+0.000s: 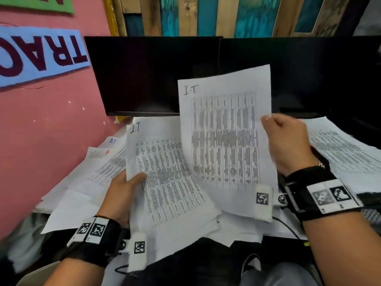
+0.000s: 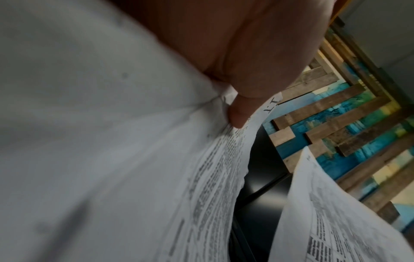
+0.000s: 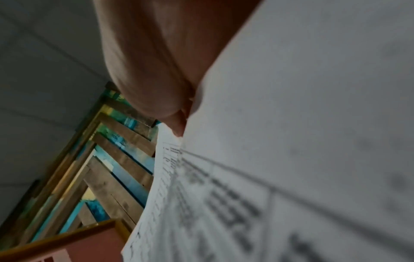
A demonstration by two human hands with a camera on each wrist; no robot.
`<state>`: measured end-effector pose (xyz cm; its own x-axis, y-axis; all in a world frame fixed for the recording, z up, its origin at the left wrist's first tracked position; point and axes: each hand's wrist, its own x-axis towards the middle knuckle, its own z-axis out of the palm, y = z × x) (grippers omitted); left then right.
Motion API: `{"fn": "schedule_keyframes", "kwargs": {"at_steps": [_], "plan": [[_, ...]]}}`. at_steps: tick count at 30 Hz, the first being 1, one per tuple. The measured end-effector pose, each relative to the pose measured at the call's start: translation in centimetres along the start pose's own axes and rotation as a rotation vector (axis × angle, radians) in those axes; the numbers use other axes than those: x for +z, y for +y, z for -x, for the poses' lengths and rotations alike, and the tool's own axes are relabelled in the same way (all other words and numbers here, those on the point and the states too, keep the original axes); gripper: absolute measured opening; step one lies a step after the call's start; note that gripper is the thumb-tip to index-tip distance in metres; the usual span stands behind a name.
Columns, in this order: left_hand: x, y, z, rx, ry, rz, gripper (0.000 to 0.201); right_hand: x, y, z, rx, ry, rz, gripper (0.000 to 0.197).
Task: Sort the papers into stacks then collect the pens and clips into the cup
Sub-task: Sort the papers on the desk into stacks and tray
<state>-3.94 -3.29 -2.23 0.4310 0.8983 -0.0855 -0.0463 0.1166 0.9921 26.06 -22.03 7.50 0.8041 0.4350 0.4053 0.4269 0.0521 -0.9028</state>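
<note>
My right hand (image 1: 288, 143) pinches the right edge of a printed sheet (image 1: 224, 137) marked "I.T" and holds it raised above the desk. My left hand (image 1: 125, 193) grips the left edge of a second "I.T" sheet (image 1: 165, 172), thumb on top, over a loose pile. In the left wrist view the thumb (image 2: 239, 113) presses on that sheet (image 2: 212, 177). In the right wrist view the thumb (image 3: 177, 124) lies on the raised sheet (image 3: 291, 141). No pens, clips or cup show in any view.
More printed papers (image 1: 107, 168) spread at the left, one marked "AT", and another pile (image 1: 340, 145) lies at the right. Two dark monitors (image 1: 152, 75) stand behind. A pink wall (image 1: 41, 131) closes the left side. A black cable (image 1: 286, 226) runs under my right wrist.
</note>
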Motion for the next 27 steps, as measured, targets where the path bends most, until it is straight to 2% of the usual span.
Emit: {"fn": "schedule_keyframes", "kwargs": {"at_steps": [6, 8, 18, 21, 27], "plan": [[1.2, 2.3, 1.1, 0.113, -0.067, -0.046, 0.021, 2.7, 3.8, 3.0, 0.298, -0.158, -0.056, 0.031], [1.4, 2.8, 1.2, 0.134, -0.084, -0.050, 0.022, 3.1, 4.5, 3.1, 0.351, -0.171, -0.101, 0.030], [2.5, 4.0, 0.6, 0.199, -0.102, -0.112, 0.024, 1.2, -2.9, 1.7, 0.215, -0.099, -0.267, 0.022], [3.0, 4.1, 0.9, 0.200, -0.130, -0.138, 0.024, 1.7, -2.4, 1.8, 0.153, -0.082, -0.131, 0.020], [4.2, 5.3, 2.0, 0.171, -0.154, -0.050, 0.024, 2.9, 1.3, 2.8, 0.258, -0.089, -0.168, 0.020]]}}
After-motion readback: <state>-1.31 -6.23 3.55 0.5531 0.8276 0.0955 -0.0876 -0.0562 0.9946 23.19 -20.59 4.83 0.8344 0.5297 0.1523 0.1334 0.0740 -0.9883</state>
